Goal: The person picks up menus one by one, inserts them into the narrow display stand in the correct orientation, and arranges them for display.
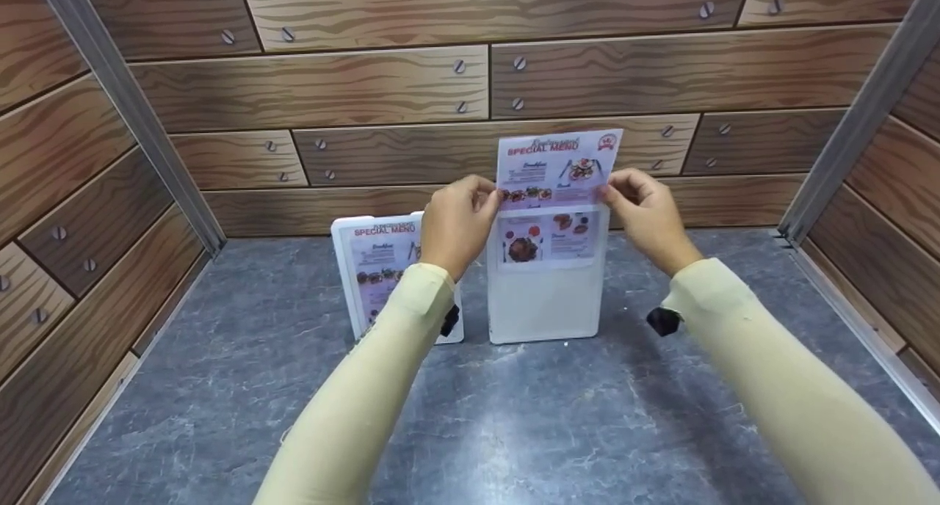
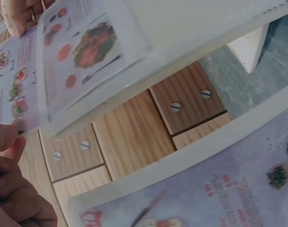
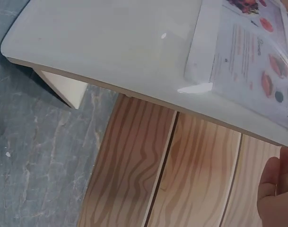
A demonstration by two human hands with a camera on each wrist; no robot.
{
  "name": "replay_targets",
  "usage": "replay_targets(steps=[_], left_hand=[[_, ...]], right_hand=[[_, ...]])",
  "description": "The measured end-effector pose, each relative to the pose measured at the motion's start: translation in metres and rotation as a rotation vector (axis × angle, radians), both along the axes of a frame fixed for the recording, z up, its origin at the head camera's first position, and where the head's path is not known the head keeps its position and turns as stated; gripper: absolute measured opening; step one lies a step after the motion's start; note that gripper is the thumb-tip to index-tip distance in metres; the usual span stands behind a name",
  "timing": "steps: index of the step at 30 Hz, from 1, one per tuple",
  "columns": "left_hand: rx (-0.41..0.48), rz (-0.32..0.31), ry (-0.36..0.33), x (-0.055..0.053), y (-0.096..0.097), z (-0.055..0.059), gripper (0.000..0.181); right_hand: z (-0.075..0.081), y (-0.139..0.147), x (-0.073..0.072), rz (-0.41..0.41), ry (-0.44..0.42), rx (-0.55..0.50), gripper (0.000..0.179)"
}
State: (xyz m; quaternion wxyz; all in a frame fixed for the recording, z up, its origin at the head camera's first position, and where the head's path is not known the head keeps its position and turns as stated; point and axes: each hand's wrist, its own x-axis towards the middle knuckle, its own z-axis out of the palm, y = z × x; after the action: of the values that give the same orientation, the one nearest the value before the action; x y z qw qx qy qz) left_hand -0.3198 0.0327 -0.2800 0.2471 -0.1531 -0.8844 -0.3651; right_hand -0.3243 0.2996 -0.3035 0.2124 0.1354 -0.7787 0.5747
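Observation:
A printed menu sheet (image 1: 558, 169) stands partly inside a white upright menu holder (image 1: 545, 307), its lower part behind the clear front and its upper part sticking out above. My left hand (image 1: 461, 222) pinches the sheet's left edge just above the holder's top. On the opposite edge, my right hand (image 1: 650, 215) pinches the sheet between thumb and fingers. In the left wrist view the left hand (image 2: 21, 184) grips the sheet's edge beside the holder's rim. Only part of the right hand (image 3: 278, 189) shows in the right wrist view, by the holder's top corner.
A second white holder (image 1: 339, 270) with a menu sheet inside stands to the left, partly hidden by my left forearm. Behind both rises a wood-patterned wall (image 1: 382, 86). The tabletop (image 1: 470, 417) is grey and marbled, and metal posts (image 1: 844, 116) edge the corners.

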Motion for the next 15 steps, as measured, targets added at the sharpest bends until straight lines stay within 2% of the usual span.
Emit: replay_targets(steps=[6, 15], left_hand=[[0.073, -0.011, 0.046, 0.0, 0.0, 0.007, 0.017], [0.075, -0.026, 0.012, 0.002, 0.001, -0.001, 0.018]], right_hand=[[0.005, 0.0, 0.0, -0.002, 0.031, 0.02, 0.022], [-0.006, -0.001, -0.002, -0.031, -0.022, 0.038, 0.023]])
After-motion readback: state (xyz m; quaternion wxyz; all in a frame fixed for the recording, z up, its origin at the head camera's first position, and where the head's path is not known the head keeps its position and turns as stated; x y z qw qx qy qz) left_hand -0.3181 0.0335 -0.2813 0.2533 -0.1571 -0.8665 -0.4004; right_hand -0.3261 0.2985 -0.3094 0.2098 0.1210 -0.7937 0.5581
